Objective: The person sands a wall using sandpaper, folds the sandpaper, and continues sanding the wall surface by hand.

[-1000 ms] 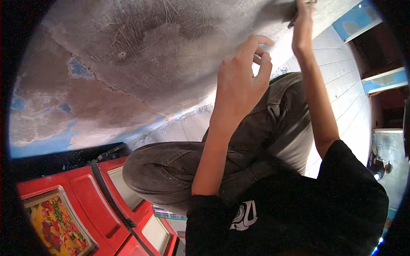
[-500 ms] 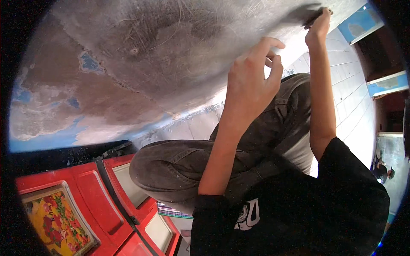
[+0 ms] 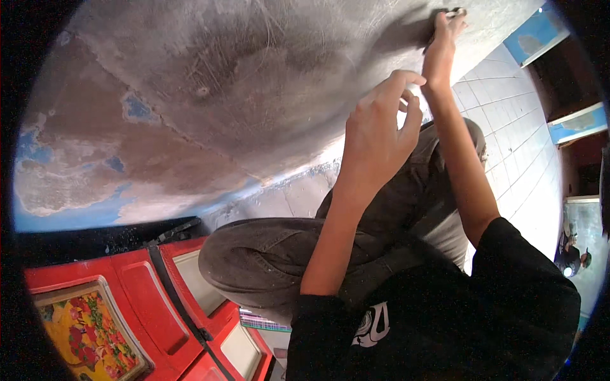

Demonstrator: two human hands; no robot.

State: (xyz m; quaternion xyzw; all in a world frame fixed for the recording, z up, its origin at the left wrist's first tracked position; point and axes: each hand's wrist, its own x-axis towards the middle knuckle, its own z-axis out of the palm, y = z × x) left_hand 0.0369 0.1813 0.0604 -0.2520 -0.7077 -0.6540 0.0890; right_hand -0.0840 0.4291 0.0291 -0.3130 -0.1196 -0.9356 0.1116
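My left hand (image 3: 380, 127) is raised in front of my knees, its fingers loosely bent and apart, with nothing between them. My right hand (image 3: 443, 51) reaches up against the wall (image 3: 286, 82) at the upper right, fingers bent round a small object (image 3: 455, 13). Only a pale and dark bit of that object shows past the fingertips, so its kind is unclear. The wall surface is grey, scratched and patchy, with blue paint left in places. A dark shadow falls on it just left of my right hand.
A red cabinet (image 3: 147, 298) with a colourful flower picture stands at the lower left. Pale floor tiles (image 3: 502, 120) run along the right, and blue-and-white steps or ledges (image 3: 537, 37) lie beyond. Another person (image 3: 572, 257) shows small at the far right. My bent legs (image 3: 254, 257) rest near the wall.
My right hand has moved left along the wall with the small object, and its forearm now leans further left. My left hand has shifted only slightly to the right and down.
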